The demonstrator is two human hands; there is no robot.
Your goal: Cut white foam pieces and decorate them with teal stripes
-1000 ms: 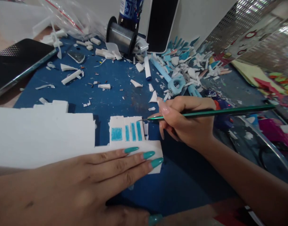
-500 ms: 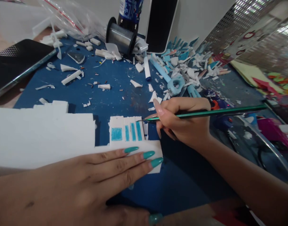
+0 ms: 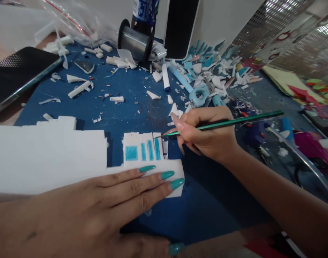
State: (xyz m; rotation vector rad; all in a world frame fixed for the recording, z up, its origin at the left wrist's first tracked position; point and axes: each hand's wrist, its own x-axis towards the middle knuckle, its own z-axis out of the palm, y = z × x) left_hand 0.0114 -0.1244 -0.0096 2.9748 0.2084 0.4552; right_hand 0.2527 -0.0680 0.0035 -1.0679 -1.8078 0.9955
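Observation:
My left hand (image 3: 99, 200) lies flat, fingers stretched out, on the lower part of a white foam cutout (image 3: 72, 154). A small upright section of it (image 3: 130, 139) carries a blue painted square and several blue strips. In a pinch, my right hand (image 3: 204, 130) holds a thin paintbrush (image 3: 244, 119) with a shiny green handle. The dark, fine brush tip meets the top of the section, just above the rightmost blue strip. Part of the white cutout is covered by my left hand.
The blue mat (image 3: 99, 104) is strewn with white scraps. Behind my right hand lie a light-blue tool with a ring end (image 3: 198, 96) and a heap of offcuts (image 3: 217, 77). A wire spool (image 3: 134, 42), a bottle (image 3: 145, 14) and a dark phone-like slab (image 3: 21, 71) stand or lie around.
The brush tip has moved slightly left along the top of the painted section, and the handle's far end has swung up and left. My left hand stays flat in place.

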